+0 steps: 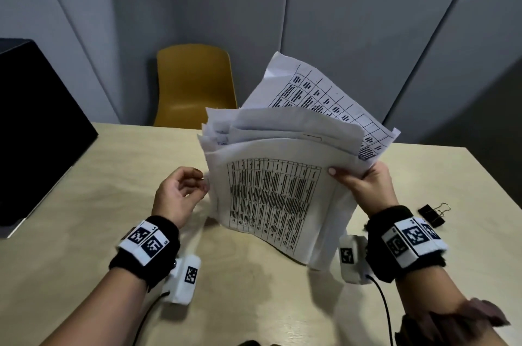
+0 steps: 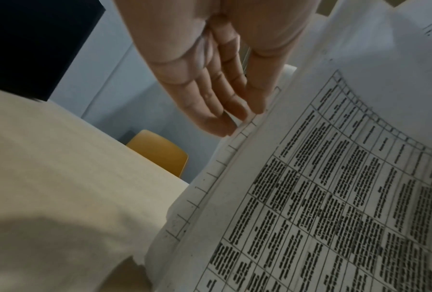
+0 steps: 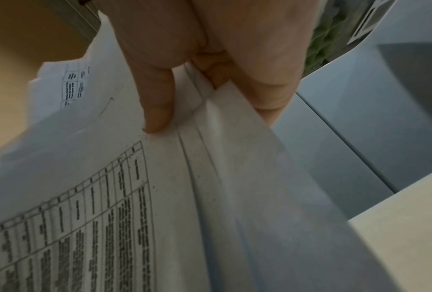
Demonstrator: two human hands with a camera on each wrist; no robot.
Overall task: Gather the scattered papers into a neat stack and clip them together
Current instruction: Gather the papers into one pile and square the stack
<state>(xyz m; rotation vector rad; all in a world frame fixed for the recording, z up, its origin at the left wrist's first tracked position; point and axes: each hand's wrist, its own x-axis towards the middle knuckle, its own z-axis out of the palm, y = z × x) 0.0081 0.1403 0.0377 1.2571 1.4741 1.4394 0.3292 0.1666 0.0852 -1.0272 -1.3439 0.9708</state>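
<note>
Right hand (image 1: pixel 367 190) fingers (image 3: pixel 157 118) pinching limp, slippery white printed papers (image 1: pixel 276 198) standing on pale wooden counter (image 1: pixel 84 232); left hand (image 1: pixel 176 193) fingers (image 2: pixel 217 110) relaxed, nearing the free edge, likely the best hold.

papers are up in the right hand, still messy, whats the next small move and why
Probably bring the left hand onto the papers' left edge and tap them square on the table. The right hand grips a fanned, uneven bundle; the binder clip lies unused beside it.
</note>
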